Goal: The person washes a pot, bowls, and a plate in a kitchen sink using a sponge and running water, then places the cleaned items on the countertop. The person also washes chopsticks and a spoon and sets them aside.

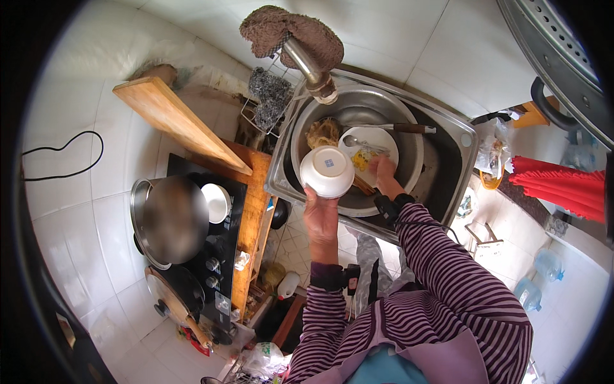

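The left hand [321, 221] is grasping a white bowl [327, 171], thumb at its near edge and fingers going out of sight behind it; the bowl is tilting with its underside facing up, over the near left part of a steel basin [414, 157]. The right hand [382, 171] is reaching over a white plate [387, 142] inside the basin; its fingers are partly hidden, so I cannot tell whether they are gripping anything. A spoon [364, 144] and yellow bits [362, 159] are lying on the plate. A tangled brownish clump [322, 133] is sitting just beyond the bowl, wooden sticks [364, 186] are poking out between the bowl and the right hand, and a dark-handled utensil [409, 128] is crossing the basin's right rim.

The metal faucet [307, 61], with a brown cloth [291, 29] draping over it, is hanging above the basin's far left rim, narrowing the space there. Wire scourers [270, 96] are resting left of it, and a cutting board [182, 121] is leaning farther left.

The right forearm is passing over the near edge of the sink [448, 185]. A dark strip of room is showing between the basin and the sink's right wall.
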Available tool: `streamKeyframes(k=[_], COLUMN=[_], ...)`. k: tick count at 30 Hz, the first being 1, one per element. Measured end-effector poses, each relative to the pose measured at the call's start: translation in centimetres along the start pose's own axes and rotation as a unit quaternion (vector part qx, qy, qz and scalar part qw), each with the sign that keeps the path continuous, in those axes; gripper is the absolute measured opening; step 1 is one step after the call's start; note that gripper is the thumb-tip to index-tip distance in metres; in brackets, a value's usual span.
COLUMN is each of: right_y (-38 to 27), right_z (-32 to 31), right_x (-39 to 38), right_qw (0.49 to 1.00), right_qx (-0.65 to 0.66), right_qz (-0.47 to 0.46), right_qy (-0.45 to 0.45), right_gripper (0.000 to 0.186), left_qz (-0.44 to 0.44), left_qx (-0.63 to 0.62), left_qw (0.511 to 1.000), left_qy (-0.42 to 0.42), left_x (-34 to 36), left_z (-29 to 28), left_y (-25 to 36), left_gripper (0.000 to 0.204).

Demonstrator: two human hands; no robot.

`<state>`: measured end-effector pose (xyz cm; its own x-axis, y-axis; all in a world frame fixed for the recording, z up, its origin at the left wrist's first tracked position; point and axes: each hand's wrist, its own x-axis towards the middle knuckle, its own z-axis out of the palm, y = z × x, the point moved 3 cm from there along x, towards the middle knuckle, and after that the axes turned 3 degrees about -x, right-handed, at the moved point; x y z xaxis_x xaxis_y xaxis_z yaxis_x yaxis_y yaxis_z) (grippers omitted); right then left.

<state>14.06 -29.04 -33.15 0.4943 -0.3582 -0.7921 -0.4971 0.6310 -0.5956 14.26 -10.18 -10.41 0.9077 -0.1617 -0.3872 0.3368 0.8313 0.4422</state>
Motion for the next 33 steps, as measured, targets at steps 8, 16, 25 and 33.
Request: streamKeyframes(k=[8, 16, 25, 33], right_y=[-9.3, -13.2, -18.0, -20.1], right_z=[5.0, 6.5, 4.1, 2.6], right_x=[-15.6, -25.3, -18.8, -22.0], right_qw=[0.911, 0.553, 0.839, 0.826], right_qx=[0.048, -0.504, -0.331, -0.374], right_qz=[-0.265, -0.625, -0.325, -0.320], right_qy=[-0.312, -0.223, -0.284, -0.274], right_gripper=[0.024, 0.030, 0.037, 0.062], left_qz=[0.014, -0.091, -0.122, -0.118], left_qx=[-0.050, -0.124, -0.011, 0.044], left_qw=[0.997, 0.987, 0.989, 0.988], left_qy=[-0.064, -0.043, -0.078, -0.092], left_x=[1.6, 2.3, -1.5, -3.0], left_z=[-1.2, -1.4, 5.2, 6.4], left_y=[-1.9, -6.0, -5.3, -4.0], left_gripper=[0.056, 0.036, 0.048, 0.045])
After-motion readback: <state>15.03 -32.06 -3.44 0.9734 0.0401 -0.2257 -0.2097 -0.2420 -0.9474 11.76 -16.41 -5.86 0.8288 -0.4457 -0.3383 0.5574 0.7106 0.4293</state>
